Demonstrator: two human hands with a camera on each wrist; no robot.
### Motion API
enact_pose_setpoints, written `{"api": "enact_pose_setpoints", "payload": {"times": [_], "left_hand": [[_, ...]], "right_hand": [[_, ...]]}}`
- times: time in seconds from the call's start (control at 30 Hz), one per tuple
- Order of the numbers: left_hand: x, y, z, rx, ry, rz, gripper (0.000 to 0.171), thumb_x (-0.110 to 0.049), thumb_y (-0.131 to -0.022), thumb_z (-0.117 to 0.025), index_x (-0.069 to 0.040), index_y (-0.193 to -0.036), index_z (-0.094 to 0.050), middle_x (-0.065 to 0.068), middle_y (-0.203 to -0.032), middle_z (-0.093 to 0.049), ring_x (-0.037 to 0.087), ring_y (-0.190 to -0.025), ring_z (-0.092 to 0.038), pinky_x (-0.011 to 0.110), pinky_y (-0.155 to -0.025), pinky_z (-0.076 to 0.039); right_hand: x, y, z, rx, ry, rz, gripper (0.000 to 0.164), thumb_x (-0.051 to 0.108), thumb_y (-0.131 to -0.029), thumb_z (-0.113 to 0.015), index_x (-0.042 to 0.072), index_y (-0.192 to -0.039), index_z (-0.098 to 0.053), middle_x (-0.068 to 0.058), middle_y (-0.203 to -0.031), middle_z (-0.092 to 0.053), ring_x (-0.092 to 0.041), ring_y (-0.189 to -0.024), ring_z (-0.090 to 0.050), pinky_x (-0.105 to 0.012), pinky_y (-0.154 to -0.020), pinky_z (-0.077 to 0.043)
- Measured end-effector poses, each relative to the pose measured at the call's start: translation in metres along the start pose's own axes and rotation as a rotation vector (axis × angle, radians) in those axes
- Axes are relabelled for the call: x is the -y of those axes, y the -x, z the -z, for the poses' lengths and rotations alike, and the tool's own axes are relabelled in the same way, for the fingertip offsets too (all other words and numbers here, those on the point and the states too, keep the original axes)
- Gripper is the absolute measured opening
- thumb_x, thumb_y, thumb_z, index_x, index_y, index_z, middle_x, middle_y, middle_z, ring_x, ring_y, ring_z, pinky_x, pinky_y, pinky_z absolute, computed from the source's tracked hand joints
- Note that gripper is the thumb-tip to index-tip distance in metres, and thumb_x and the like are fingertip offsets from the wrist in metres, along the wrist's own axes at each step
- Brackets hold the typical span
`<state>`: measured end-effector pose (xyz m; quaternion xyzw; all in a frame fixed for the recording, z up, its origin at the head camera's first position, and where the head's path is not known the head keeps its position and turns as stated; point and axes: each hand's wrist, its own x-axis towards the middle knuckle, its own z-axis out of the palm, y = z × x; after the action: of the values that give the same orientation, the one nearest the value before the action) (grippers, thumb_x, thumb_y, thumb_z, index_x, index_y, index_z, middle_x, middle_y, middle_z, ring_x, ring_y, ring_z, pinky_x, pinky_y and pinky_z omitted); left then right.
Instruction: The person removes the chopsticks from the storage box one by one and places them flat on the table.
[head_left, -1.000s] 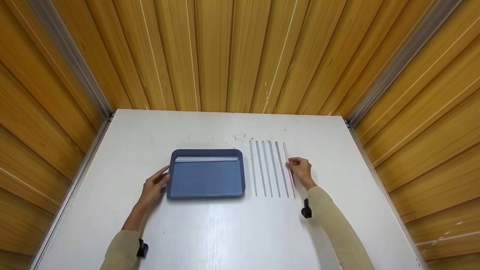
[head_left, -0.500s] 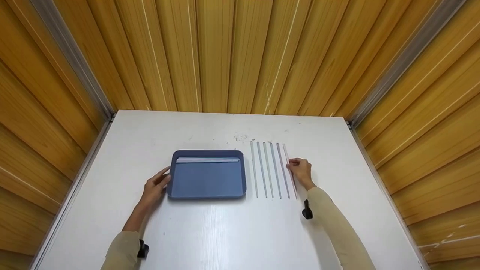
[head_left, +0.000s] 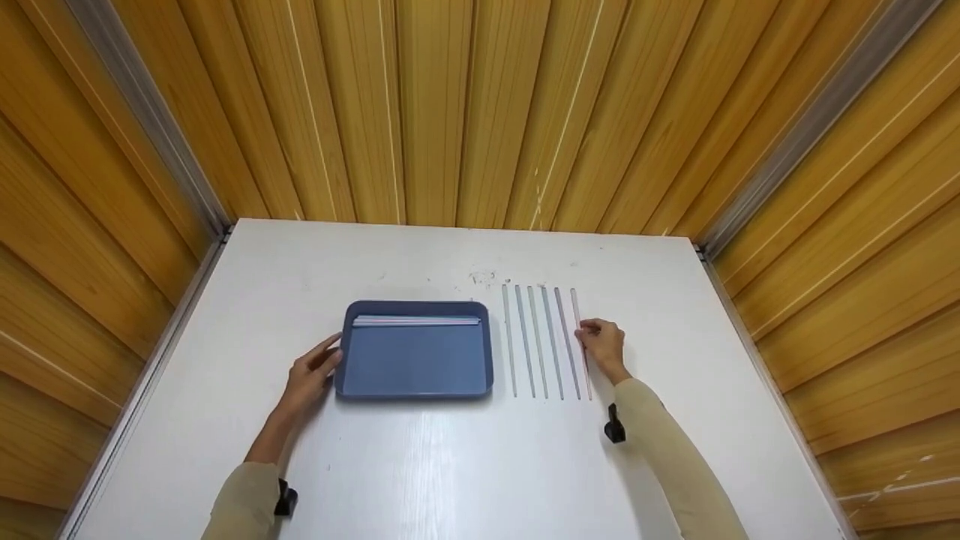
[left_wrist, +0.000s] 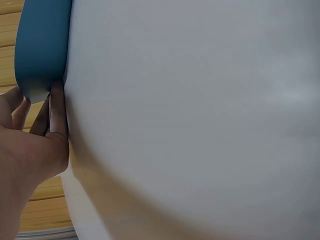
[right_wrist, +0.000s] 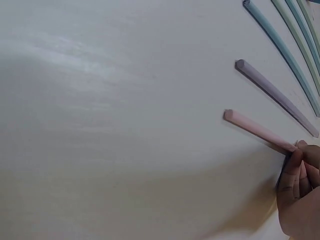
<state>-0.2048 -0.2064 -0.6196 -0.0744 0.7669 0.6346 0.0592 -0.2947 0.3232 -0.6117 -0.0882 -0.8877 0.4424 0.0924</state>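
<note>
My right hand (head_left: pixel 602 346) pinches a slim pink stick (right_wrist: pixel 257 131) between thumb and fingertips, partway along its length. The pink stick is the rightmost of a row lying side by side, just right of a purple stick (head_left: pixel 568 341). Several pale blue and green sticks, such as a blue one (right_wrist: pixel 282 47), continue the row leftward. At the left end of a blue tray (head_left: pixel 412 393), the fingers and thumb of my left hand (head_left: pixel 306 379) touch the outer wall. Inside the tray, a bundle of pale sticks (head_left: pixel 416 321) lies along its far side.
The white table (head_left: pixel 450 472) carries everything. Small dark marks (head_left: pixel 484 277) show beyond the row of sticks. Wood-patterned panels (head_left: pixel 427 112) rise behind the table and at both sides, with metal posts (head_left: pixel 142 112) in the corners.
The pink stick has turned slightly in my right hand's pinch, its far end going right and its near end left, closer to the others' direction. My left hand stays at the tray.
</note>
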Motion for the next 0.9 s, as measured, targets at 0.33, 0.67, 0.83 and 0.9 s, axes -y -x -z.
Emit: {"api": "enact_pose_setpoints", "payload": {"times": [0.33, 0.67, 0.83, 0.9], "left_hand": [[0.002, -0.002, 0.000, -0.010, 0.004, 0.000, 0.052, -0.027, -0.107, -0.055, -0.012, -0.156, -0.043, 0.026, -0.154, -0.047, 0.037, -0.144, -0.046, 0.048, -0.120, -0.042], [0.002, -0.002, -0.001, -0.001, 0.002, 0.010, 0.051, -0.023, -0.108, -0.054, -0.011, -0.156, -0.043, 0.027, -0.155, -0.046, 0.040, -0.145, -0.044, 0.049, -0.118, -0.043], [0.001, -0.001, 0.000, -0.004, 0.023, -0.005, 0.051, -0.023, -0.108, -0.053, -0.010, -0.156, -0.043, 0.026, -0.155, -0.046, 0.039, -0.145, -0.045, 0.048, -0.118, -0.044], [0.000, 0.000, -0.001, -0.007, 0.027, -0.006, 0.050, -0.023, -0.108, -0.054, -0.010, -0.155, -0.044, 0.027, -0.154, -0.047, 0.039, -0.144, -0.045, 0.048, -0.117, -0.044]], "right_hand": [[0.004, -0.004, 0.006, -0.007, 0.037, 0.039, 0.019, 0.001, -0.089, -0.073, -0.011, -0.104, -0.074, -0.027, -0.097, -0.075, -0.038, -0.091, -0.072, -0.007, -0.064, -0.046], [0.040, -0.014, 0.002, 0.030, 0.003, 0.109, 0.020, 0.001, -0.088, -0.074, -0.009, -0.105, -0.075, -0.026, -0.097, -0.075, -0.037, -0.092, -0.072, -0.008, -0.067, -0.048], [0.068, -0.015, -0.007, 0.091, -0.035, 0.201, 0.020, 0.000, -0.089, -0.074, -0.010, -0.106, -0.074, -0.026, -0.096, -0.075, -0.038, -0.092, -0.072, -0.022, -0.076, -0.059], [0.080, -0.015, -0.012, 0.131, -0.051, 0.238, 0.021, 0.000, -0.090, -0.074, -0.010, -0.108, -0.074, -0.026, -0.097, -0.075, -0.038, -0.092, -0.072, -0.022, -0.076, -0.060]]}}
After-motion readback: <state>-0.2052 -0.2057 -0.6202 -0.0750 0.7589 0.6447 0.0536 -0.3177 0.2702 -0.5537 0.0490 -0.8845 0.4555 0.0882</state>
